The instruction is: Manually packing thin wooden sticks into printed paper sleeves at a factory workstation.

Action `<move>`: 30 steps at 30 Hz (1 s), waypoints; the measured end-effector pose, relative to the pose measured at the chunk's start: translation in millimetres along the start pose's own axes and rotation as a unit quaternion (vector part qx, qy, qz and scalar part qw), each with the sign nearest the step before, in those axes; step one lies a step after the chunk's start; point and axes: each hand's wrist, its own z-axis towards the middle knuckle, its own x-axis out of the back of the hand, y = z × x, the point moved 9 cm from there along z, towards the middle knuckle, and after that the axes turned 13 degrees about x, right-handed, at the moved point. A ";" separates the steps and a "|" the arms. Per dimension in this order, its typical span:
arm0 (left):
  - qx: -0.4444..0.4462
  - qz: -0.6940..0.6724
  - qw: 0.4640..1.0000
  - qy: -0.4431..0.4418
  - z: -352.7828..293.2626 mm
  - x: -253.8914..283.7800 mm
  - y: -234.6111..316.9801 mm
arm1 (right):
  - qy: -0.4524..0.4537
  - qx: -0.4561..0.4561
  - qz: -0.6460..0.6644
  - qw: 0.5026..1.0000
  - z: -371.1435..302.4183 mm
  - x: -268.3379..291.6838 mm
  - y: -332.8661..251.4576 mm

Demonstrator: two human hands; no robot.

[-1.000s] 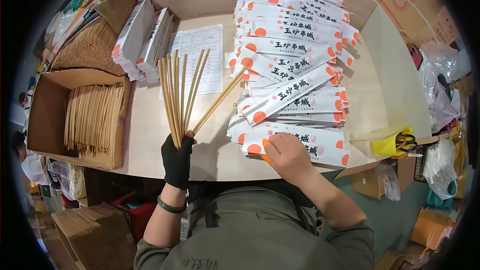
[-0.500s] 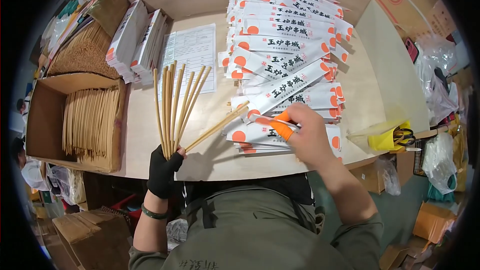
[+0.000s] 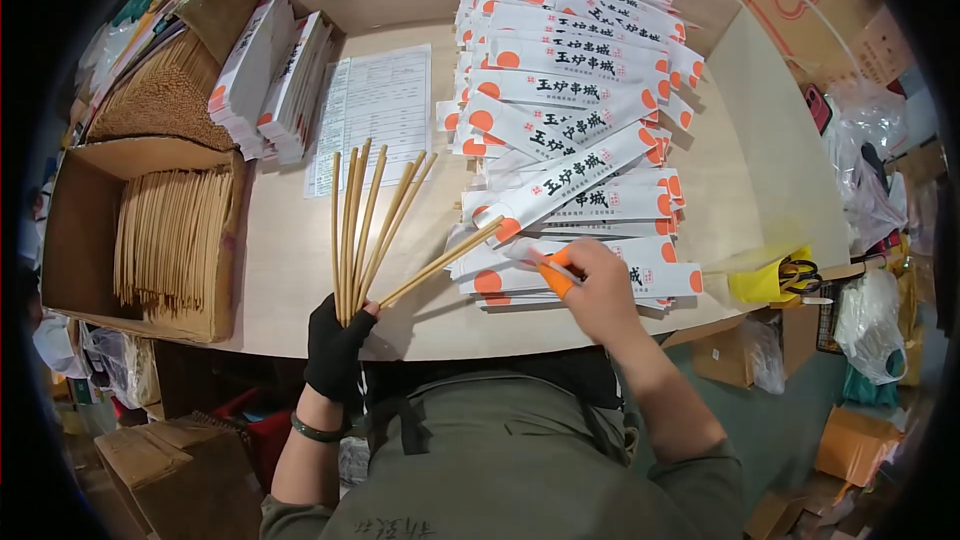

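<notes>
Chopsticks stand fanned in the gloved left hand, which is closed tight around their lower ends just past the near edge of the counter. Most of the sticks run with their long axis away from the person, tips pointing toward the far side and spreading slightly; one stick leans well off to the right, its tip reaching the near end of the sleeve pile. The bare right hand is curled shut, pinching a white sleeve with an orange end between thumb and fingers, just beside that leaning stick's tip. This sleeve lies roughly crosswise, its long axis running left to right, on top of the nearest sleeves. The pile fills the right half of the counter, its sleeves stacked in overlapping rows, some slanted, and reaches from the near edge almost to the raised back wall. Bare counter lies between the fan and the pile and to the left of the fan, with a printed sheet farther back. Beyond the sheet, bundles of white sleeves lean on edge. At the left edge sits an open cardboard box with more sticks laid lengthwise. To the right, past the counter's curved edge, a yellow holder carries scissors.
</notes>
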 end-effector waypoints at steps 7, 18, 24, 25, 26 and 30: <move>-0.024 0.023 0.999 -0.038 -4.9 4.2 18.6 | -0.045 -0.223 0.287 0.931 6.6 -3.6 23.5; -0.109 -0.205 0.957 -0.175 -8.5 -76.1 72.7 | -0.089 0.288 -0.001 0.954 38.0 -30.2 -96.8; -0.129 -0.101 0.986 -0.012 31.8 -49.7 70.9 | 0.066 0.198 -0.150 0.966 58.7 36.9 -49.1; -0.104 -0.069 0.992 -0.004 40.4 -49.8 53.8 | -0.103 0.109 -0.107 0.983 51.5 13.0 -27.9; -0.079 -0.059 0.995 -0.029 38.6 -65.4 49.9 | -0.270 0.004 -0.063 0.961 28.4 -8.8 -7.0; -0.028 -0.032 0.995 -0.090 8.8 -124.2 26.4 | -0.210 0.118 0.008 0.971 18.6 -31.4 -29.2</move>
